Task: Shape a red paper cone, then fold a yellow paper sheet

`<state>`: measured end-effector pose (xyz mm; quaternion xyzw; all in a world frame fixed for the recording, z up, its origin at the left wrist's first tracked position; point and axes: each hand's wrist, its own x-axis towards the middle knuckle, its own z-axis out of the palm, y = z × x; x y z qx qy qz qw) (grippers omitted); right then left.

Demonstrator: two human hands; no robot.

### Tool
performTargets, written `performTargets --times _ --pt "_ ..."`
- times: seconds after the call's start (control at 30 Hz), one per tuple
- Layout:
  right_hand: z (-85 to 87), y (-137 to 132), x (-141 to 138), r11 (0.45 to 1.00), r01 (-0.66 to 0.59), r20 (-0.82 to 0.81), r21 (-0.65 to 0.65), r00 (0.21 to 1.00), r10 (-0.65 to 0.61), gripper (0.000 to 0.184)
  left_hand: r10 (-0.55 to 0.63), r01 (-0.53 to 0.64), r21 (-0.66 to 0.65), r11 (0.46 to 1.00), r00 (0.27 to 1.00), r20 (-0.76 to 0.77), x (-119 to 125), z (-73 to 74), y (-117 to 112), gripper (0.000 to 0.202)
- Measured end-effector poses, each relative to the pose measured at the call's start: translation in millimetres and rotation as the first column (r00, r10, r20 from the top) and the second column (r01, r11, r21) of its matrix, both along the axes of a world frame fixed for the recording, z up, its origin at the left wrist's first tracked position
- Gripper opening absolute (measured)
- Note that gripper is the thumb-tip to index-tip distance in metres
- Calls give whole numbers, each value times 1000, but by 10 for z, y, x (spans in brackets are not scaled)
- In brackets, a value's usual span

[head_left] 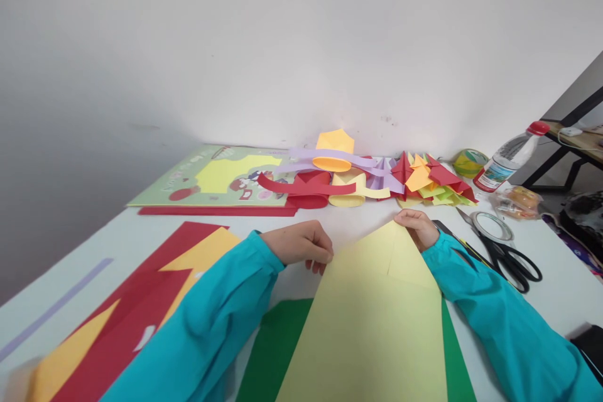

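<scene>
A pale yellow sheet of paper (367, 320) lies in front of me on a green sheet (276, 345), its two far corners folded in to a point. My left hand (299, 243) has its fingers curled and pinches the folded left edge of the yellow sheet. On the fold near the tip rests my right hand (417, 227), fingers bent and pressed on the paper. Both arms wear teal sleeves.
Red and orange paper scraps (141, 308) lie at the left. Folded paper crafts (358, 176), a green booklet (211, 179), a tape roll (468, 162) and a bottle (509, 157) line the wall. Black scissors (506, 257) and clear tape (492, 225) sit at the right.
</scene>
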<state>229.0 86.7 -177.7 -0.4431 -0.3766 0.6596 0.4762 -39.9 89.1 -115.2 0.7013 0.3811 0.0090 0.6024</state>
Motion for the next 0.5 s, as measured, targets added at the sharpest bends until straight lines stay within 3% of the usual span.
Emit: performTargets --times 0.2,0.3,0.37,0.5 --pt "26 -3 -13 1000 -3 0 8 1000 3 25 -98 97 -19 995 994 -55 -81 13 -4 17" --pt "48 -42 -60 1000 -26 11 12 1000 26 26 65 -62 116 991 998 -24 16 -17 -14 23" --pt "52 -74 -100 999 -47 21 14 999 46 27 197 -205 221 954 979 58 156 -70 -42 27" --pt "30 -113 -152 997 -71 53 34 996 69 29 263 -304 299 905 950 170 479 -228 -159 31"
